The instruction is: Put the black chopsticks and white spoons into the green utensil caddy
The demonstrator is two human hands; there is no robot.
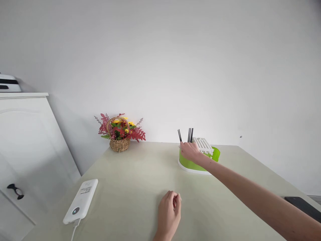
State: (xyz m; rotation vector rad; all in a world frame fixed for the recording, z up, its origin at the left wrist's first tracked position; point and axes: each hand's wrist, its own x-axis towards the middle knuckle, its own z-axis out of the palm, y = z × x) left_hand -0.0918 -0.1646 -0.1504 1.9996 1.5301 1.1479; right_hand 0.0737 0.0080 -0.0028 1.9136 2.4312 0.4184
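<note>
My right hand (190, 150) reaches across the table to a green and white utensil holder (189, 164) near the wall. Its fingers are closed at the lower end of two thin black chopsticks (180, 135), which tilt slightly to the left. Behind the hand, several more black chopsticks (190, 135) stand upright in the holder. A white slotted rack (203, 145) tops the holder's right part, and a bright green piece (216, 154) sticks out at that end. My left hand (169, 213) rests at the near middle of the table, fingers curled, with nothing visible in them.
A wicker basket (119, 145) of artificial flowers stands at the back left. On the near left lies a white power bank (82, 201) with a cable (75, 230). A black phone (304, 207) lies by the right edge. Left of the table (140, 174) is a white cabinet (30, 140).
</note>
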